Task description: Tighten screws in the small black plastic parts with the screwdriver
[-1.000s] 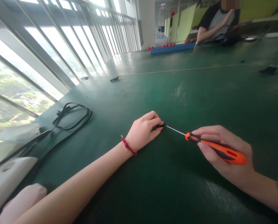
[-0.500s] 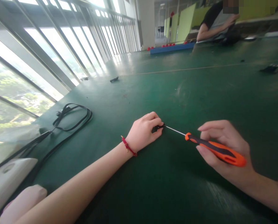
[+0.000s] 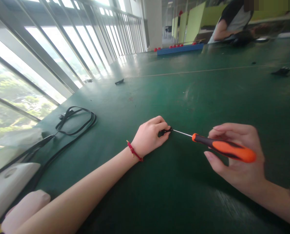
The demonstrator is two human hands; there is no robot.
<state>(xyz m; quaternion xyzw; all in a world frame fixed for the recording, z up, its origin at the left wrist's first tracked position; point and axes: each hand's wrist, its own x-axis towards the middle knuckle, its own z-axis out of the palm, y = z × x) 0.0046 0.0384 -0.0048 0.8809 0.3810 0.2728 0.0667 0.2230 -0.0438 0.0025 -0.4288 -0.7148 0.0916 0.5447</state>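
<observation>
My left hand [image 3: 149,136] rests on the green table [image 3: 183,97], its fingers pinched round a small black part [image 3: 164,131]. My right hand [image 3: 234,159] grips an orange and black screwdriver [image 3: 222,148] by the handle. The thin metal shaft points left, and its tip meets the black part at my left fingertips. A red cord circles my left wrist. A thin bracelet shows on my right wrist.
A looped black cable [image 3: 74,122] lies at the left near a white device [image 3: 8,185]. Small black parts [image 3: 119,82] [image 3: 282,71] lie farther out. A blue tray with red pieces [image 3: 180,49] stands at the back. Another person [image 3: 232,22] sits at the far side.
My right hand has turned the screwdriver handle and lifted its rear end slightly. The fingers have shifted along the handle. My left hand has stayed put.
</observation>
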